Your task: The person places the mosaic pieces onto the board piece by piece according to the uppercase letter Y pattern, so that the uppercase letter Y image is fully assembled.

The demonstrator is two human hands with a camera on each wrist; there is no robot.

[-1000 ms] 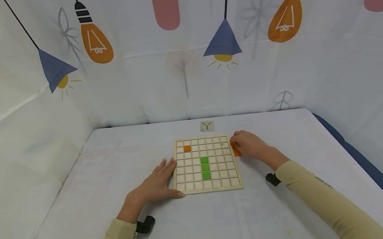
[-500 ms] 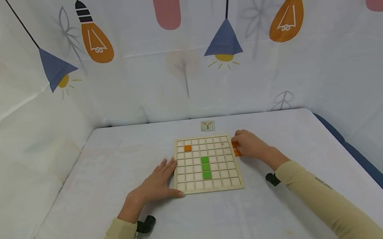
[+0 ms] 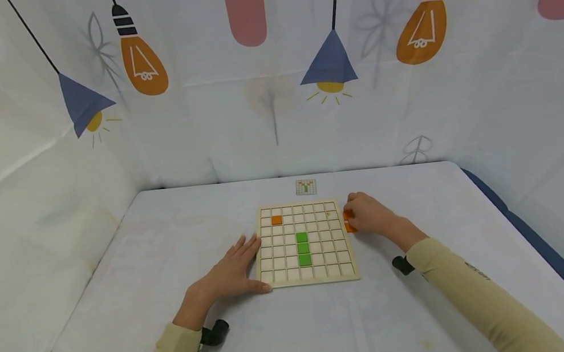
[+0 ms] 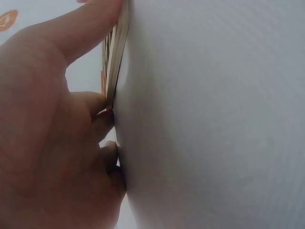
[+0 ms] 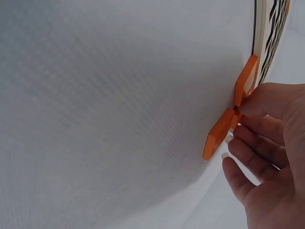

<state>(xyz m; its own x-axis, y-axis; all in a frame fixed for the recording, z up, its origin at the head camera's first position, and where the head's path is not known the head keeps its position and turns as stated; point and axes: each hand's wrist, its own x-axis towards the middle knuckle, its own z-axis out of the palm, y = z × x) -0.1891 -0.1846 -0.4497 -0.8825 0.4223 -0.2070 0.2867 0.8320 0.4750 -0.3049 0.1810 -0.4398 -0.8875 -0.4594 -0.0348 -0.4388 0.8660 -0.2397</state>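
A wooden grid board lies on the table between the hands. One orange square tile sits in its second row from the far edge, and a column of green tiles stands near its middle. My left hand is spread at the board's left side, fingers along the edge and thumb at the near left corner. Beside the right edge, my right hand pinches at loose orange tiles with curled fingers. In the right wrist view, the thumb touches one orange tile; another orange tile lies near it. The fingers partly hide a further orange piece.
Behind the board lies a small card printed with a coloured grid pattern. The white table spreads around the board. A white curtain with printed lamps hangs behind it. Each wrist wears a black camera.
The orange tiles under my right hand have shifted slightly away from the board's edge, and a gap shows between two of them. My left hand and the tiles on the board keep their places.
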